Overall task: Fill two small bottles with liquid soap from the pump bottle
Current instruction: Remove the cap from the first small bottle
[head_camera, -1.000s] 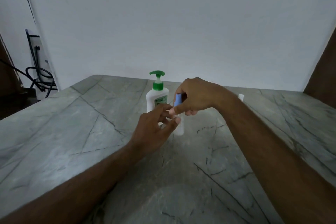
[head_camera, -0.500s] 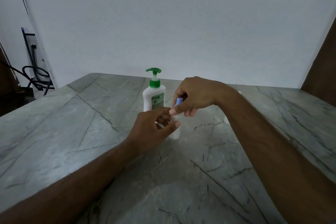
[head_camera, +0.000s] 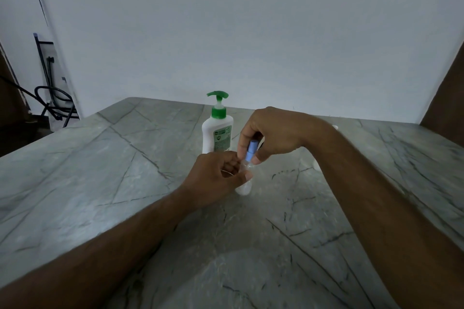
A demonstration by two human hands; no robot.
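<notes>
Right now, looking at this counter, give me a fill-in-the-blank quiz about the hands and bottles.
1. The pump bottle has a ____ pump head.
2. The right hand pinches the small bottle's ____ cap.
3. The left hand holds the small bottle, which stands on the ____ counter.

Missing words: green; blue; marble

Bare forearms, sleeveless, unadorned hands

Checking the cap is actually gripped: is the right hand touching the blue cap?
Touching. The head view shows the right hand pinching the blue cap between thumb and forefinger, no gap.
</notes>
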